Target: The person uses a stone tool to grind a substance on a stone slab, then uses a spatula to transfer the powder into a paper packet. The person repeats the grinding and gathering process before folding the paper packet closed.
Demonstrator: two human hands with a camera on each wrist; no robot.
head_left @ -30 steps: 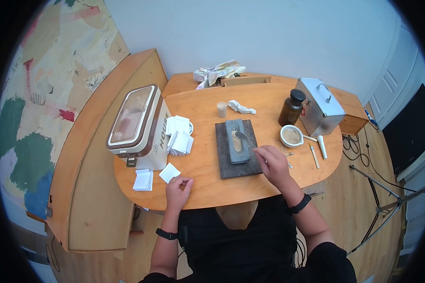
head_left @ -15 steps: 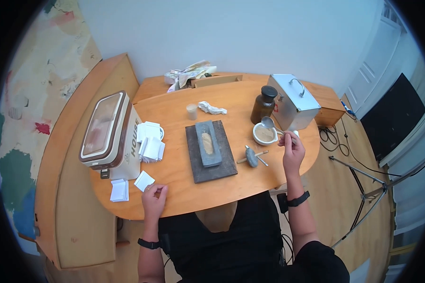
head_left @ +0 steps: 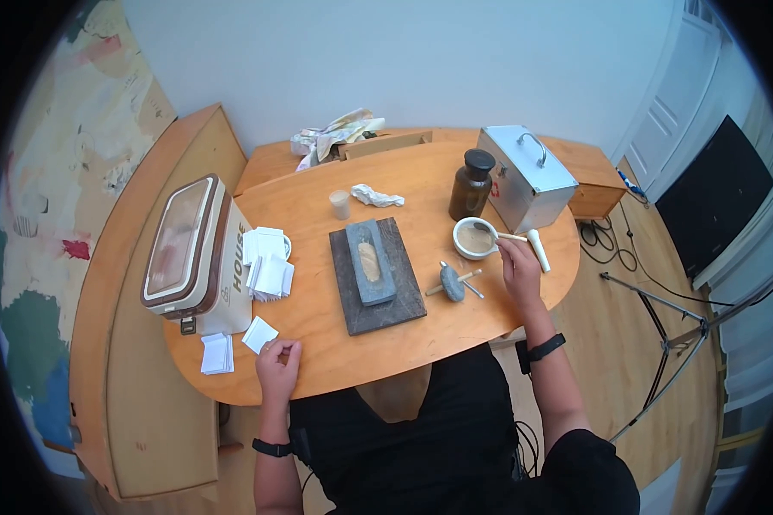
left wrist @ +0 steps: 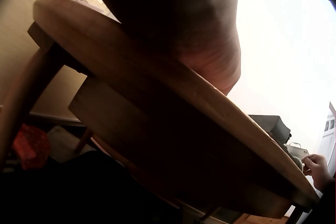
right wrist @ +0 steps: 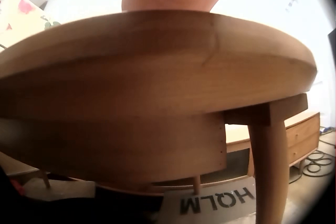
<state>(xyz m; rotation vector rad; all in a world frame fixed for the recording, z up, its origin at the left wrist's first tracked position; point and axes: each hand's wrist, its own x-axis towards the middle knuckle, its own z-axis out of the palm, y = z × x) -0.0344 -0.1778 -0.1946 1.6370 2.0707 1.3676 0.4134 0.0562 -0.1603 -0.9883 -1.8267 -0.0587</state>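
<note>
My right hand (head_left: 520, 270) pinches the handle of a spoon (head_left: 510, 237), its bowl dipped into a white mortar (head_left: 475, 255) of tan powder (head_left: 471, 239). At the near table edge rests my left hand (head_left: 277, 371), fingers loosely curled, beside a white paper square (head_left: 260, 335). Between the hands, a grey stone block (head_left: 385, 281) with tan powder in its hollow lies on a dark board (head_left: 404, 311). Both wrist views mostly show the table's edge and underside; the right hand (left wrist: 316, 169) appears small in the left wrist view.
A brown jar (head_left: 470, 190) and metal case (head_left: 532, 178) stand behind the mortar; a pestle (head_left: 538, 251) lies right of it. A grey stone (head_left: 452, 283) with sticks is nearer. Paper stacks (head_left: 270, 273) and a HOUSE box (head_left: 199, 266) are left; a cup (head_left: 340, 204) and crumpled tissue (head_left: 376, 196) lie behind.
My right hand has carried the spoon from the stone block rightwards to the mortar and lowered its bowl into the powder. The view has turned right; the left hand stays at the edge.
</note>
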